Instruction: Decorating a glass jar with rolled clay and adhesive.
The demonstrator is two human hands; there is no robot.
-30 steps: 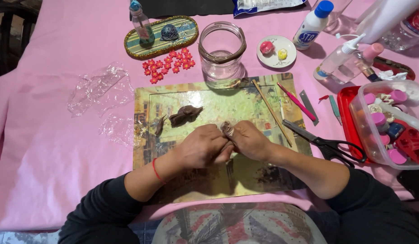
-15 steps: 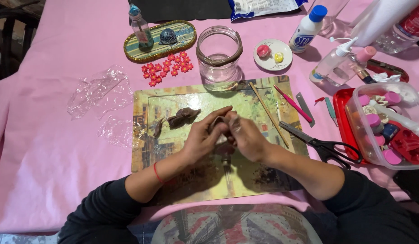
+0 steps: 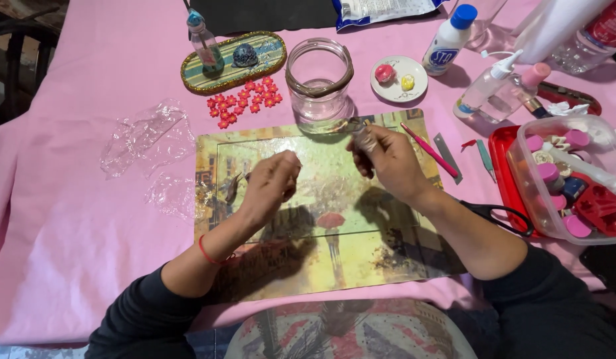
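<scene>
Here I see both hands raised over the picture placemat [image 3: 334, 226], which lies at the near edge of the pink tablecloth [image 3: 75, 252]. The right hand [image 3: 391, 163] is closed in a pinch around a small grey-brown lump of clay [image 3: 362, 135], held up near the placemat's far edge, just in front of the empty glass jar [image 3: 319, 76]. The left hand [image 3: 271, 186] hovers over the placemat's left half with fingers curled together; I cannot tell whether it grips anything. A dark clay piece [image 3: 232, 189] lies on the placemat near its left edge, just beside that hand. A pink stick tool [image 3: 429, 150] rests at the placemat's far right corner. Toward the cloth's far edge sit red flower beads [image 3: 245, 103], a glittery oval tray [image 3: 233, 54] and a white dish [image 3: 399, 78]. Crumpled clear plastic [image 3: 145, 136] lies left of the placemat. Scissors [image 3: 497, 214] and a clear tub [image 3: 574, 179] sit at the right edge.
</scene>
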